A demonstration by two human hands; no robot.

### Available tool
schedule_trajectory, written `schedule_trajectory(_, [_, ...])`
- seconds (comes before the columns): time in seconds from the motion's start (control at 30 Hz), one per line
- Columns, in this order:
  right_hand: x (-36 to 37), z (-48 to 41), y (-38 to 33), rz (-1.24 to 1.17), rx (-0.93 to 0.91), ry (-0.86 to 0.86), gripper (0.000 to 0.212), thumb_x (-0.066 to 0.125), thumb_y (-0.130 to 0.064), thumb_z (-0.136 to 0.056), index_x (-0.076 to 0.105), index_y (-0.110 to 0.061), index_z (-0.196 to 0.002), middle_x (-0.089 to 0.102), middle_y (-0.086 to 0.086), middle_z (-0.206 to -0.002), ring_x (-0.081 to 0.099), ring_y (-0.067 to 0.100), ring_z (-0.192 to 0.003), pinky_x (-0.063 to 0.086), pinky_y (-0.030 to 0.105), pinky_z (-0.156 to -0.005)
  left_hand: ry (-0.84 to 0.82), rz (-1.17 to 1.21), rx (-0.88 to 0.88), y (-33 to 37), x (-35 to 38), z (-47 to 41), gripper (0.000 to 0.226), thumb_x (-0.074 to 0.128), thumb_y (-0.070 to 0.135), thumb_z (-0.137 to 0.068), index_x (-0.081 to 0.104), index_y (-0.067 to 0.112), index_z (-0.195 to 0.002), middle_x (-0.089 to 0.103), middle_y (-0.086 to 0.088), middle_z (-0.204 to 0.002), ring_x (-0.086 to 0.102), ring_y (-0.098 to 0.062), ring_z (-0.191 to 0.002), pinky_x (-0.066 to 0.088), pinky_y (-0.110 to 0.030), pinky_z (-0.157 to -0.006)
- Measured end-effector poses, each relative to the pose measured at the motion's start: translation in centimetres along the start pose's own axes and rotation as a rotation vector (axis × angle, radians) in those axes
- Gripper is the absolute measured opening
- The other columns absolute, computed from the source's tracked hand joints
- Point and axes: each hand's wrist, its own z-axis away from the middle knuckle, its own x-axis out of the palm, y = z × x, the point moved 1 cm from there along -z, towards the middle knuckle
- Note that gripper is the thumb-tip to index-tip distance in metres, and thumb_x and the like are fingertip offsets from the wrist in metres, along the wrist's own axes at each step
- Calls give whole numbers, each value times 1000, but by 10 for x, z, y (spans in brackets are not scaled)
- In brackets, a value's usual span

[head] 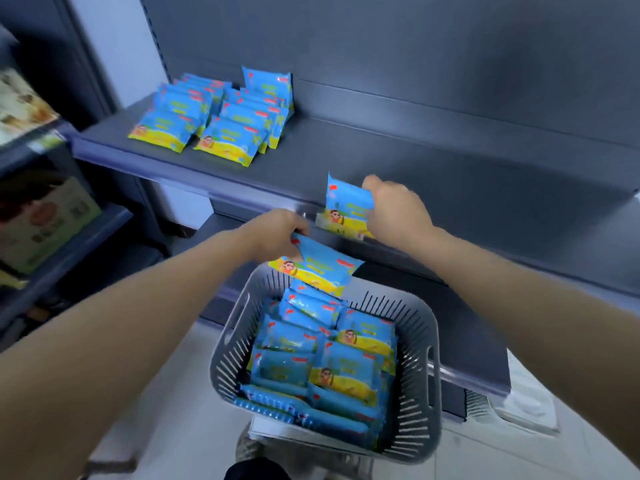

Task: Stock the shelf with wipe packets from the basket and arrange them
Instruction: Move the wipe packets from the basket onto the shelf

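Note:
A grey slotted basket (420,355) sits below me, filled with several blue and yellow wipe packets (341,367). My left hand (277,232) grips one packet (320,268) by its corner, just above the basket's far rim. My right hand (394,209) holds a second packet (346,211) upright at the front edge of the dark shelf (433,168). At the shelf's left end several packets (214,116) lie in two overlapping rows, and one more stands against the back panel.
A neighbouring shelf unit on the left holds boxed goods (45,220). A lower shelf (467,327) juts out behind the basket. White floor tiles (173,410) show beneath the basket.

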Motion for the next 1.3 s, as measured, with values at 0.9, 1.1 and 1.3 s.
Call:
schedule_trajectory(0.9, [22, -260, 3, -104, 339, -93, 34, 37, 2, -88, 38, -8, -121, 53, 19, -115, 40, 34, -114, 38, 41, -90, 212, -48, 157, -106, -126, -186, 32, 75, 31, -73, 64, 19, -101, 55, 2, -80, 38, -23, -103, 29, -35, -84])
schedule_trajectory(1.1, [34, -303, 21, -190, 317, -79, 19, 60, -10, -88, 54, -12, -106, 58, 11, -113, 56, 28, -102, 47, 38, -84, 260, -79, 194, -108, -126, -211, 45, 72, 32, -75, 57, 22, -116, 40, 10, -75, 32, -25, -113, 21, -33, -91])
schedule_trajectory(1.3, [40, -335, 19, 30, 232, -43, 22, 67, -20, -83, 63, -22, -105, 64, 3, -111, 57, 25, -103, 44, 32, -80, 304, -246, 195, -110, -130, -225, 44, 69, 35, -77, 59, 17, -116, 58, 0, -101, 33, -23, -107, 21, -33, -91])
